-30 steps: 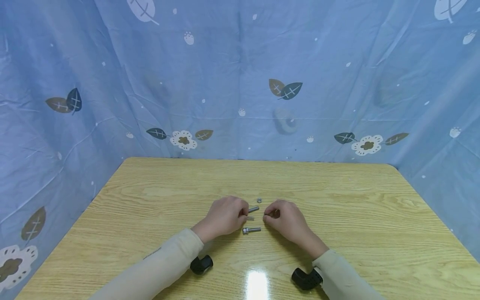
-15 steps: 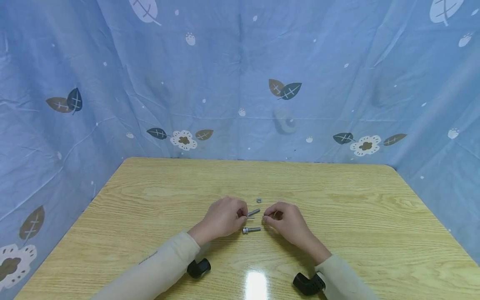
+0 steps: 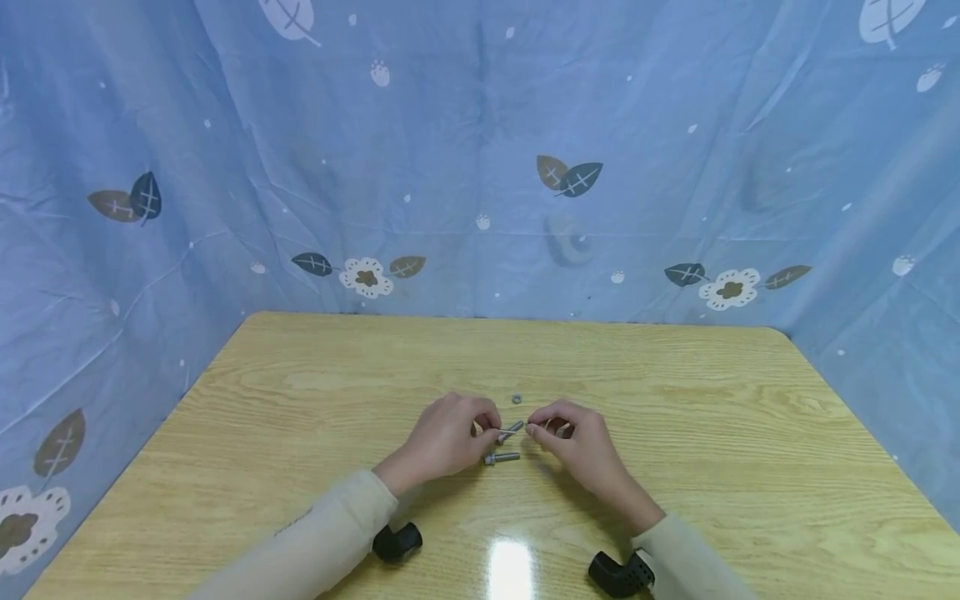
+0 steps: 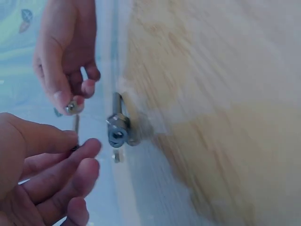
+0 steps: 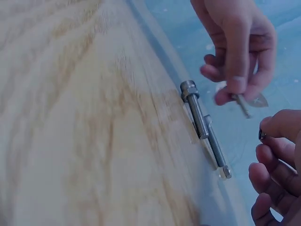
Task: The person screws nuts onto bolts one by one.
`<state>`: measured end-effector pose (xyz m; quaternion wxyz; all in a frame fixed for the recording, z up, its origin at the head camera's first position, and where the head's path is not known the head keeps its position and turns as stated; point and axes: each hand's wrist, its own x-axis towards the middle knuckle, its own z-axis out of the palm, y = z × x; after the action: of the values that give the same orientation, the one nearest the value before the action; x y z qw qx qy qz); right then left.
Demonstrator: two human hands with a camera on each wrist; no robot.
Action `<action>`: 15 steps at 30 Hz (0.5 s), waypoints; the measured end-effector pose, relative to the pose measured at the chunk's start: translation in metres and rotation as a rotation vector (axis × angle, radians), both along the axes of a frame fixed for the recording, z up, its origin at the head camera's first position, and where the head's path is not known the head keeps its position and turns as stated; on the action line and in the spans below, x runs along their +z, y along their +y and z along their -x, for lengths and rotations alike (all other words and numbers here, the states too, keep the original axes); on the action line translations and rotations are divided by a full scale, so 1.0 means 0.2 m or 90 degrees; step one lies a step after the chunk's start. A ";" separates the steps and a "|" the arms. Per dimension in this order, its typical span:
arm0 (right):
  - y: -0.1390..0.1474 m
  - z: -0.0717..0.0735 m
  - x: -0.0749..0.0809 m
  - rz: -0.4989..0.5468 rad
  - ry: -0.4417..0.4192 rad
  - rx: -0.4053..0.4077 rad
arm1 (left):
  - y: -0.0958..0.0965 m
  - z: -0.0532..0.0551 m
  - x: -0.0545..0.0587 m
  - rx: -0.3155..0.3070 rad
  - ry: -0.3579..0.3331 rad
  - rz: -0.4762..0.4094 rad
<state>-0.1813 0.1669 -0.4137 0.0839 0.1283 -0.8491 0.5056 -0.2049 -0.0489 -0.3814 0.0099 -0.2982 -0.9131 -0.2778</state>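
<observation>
Above the table [image 3: 675, 392], a thin screw [image 5: 243, 106] is pinched by L hand [image 3: 450, 432], free end aimed toward R hand [image 3: 576, 437], which pinches a small nut [image 4: 71, 108]. Both prob. light, stiff, slick, not fragile; best held by screw's rear & nut's flats. Nutted bolt [image 3: 502, 457], 2nd bolt [image 5: 216, 142] & loose nut [image 3: 517, 399] lie close; far edge [image 3: 450, 317] well off, room L & R.

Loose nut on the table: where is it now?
In the head view, the loose nut lies near the middle of the table, in line with the gap between left hand and right hand, just beyond the farther bolt.
</observation>
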 end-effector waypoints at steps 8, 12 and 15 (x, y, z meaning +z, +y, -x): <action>-0.02 -0.02 0.03 0.032 0.009 0.007 | -0.01 -0.03 0.03 0.008 -0.014 -0.121; -0.02 -0.02 0.04 0.052 0.015 0.003 | -0.01 -0.03 0.03 -0.007 -0.028 -0.154; -0.01 -0.01 0.03 0.074 0.027 0.015 | -0.01 -0.03 0.04 -0.014 -0.031 -0.173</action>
<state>-0.1794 0.1642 -0.4082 0.1033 0.1439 -0.8147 0.5522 -0.1979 -0.0504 -0.3734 0.0249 -0.2975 -0.8637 -0.4060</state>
